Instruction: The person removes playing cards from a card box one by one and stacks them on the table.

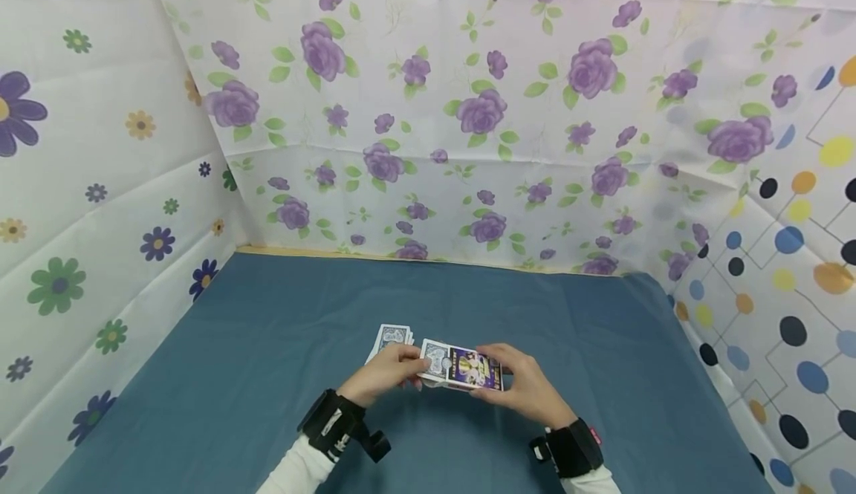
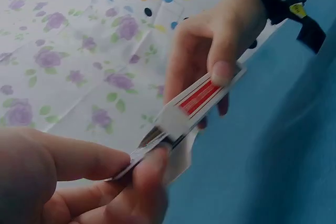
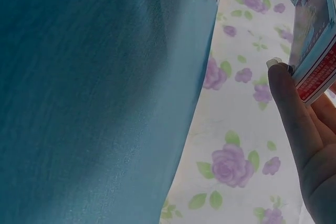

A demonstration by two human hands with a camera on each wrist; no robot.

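Note:
A purple playing card box point(image 1: 478, 369) is held over the blue cloth in my right hand point(image 1: 528, 388), thumb along one long side and fingers along the other. At its left end, my left hand point(image 1: 383, 374) pinches playing cards point(image 1: 436, 356) with blue patterned backs, lined up with the box mouth. The left wrist view shows the box's narrow red-and-white side point(image 2: 202, 97) and the thumb and finger on the cards at its end. Just beyond the left hand lies a pile of cards point(image 1: 393, 335), partly hidden by that hand. The right wrist view catches the box point(image 3: 317, 40) beside the thumb.
Blue cloth point(image 1: 267, 375) covers the table. Flowered sheeting point(image 1: 441, 130) stands along the back edge, with a daisy-print sheet point(image 1: 120, 204) on the left and a dotted one point(image 1: 769, 286) on the right. Black straps point(image 1: 334, 423) with cameras wrap both wrists.

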